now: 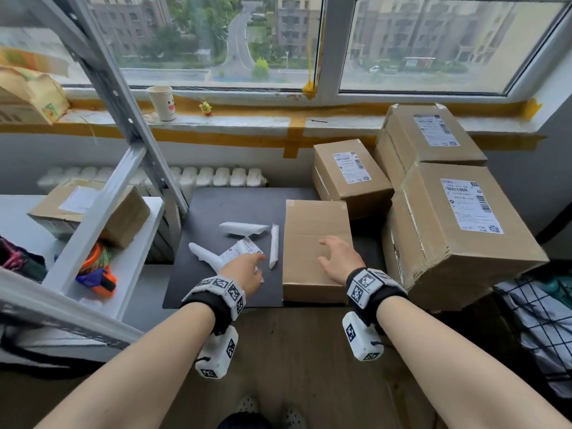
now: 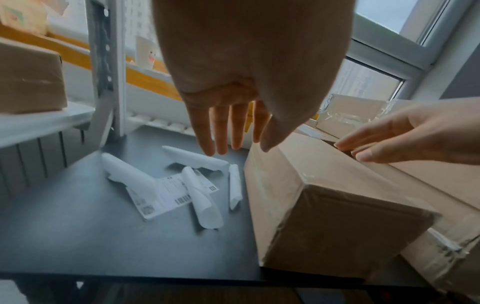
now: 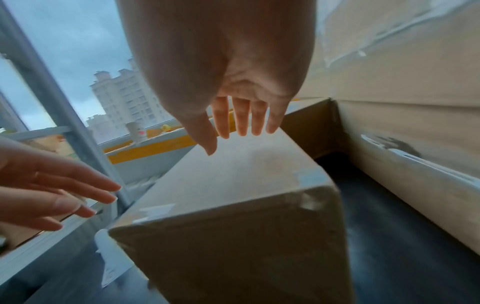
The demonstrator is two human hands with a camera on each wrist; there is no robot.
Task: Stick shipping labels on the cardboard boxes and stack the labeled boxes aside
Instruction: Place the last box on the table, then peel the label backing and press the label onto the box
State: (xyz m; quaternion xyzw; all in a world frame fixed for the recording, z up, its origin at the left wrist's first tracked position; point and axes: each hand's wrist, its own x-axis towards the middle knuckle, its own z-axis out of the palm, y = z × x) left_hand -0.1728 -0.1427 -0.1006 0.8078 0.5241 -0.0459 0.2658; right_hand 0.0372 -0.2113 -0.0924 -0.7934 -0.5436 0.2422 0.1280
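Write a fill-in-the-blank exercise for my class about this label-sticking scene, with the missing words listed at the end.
1. The box under the right hand has ____ label on its top.
2. The printed label lies on the black table among curled strips of ____ backing paper.
3. The left hand hovers over the label with its fingers ____.
4. The labeled boxes stand to the ____ of the plain box.

Missing words: no; white; open; right

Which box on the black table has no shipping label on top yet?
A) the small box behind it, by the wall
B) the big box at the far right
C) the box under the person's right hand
C: the cardboard box beneath the right hand has a plain brown top.
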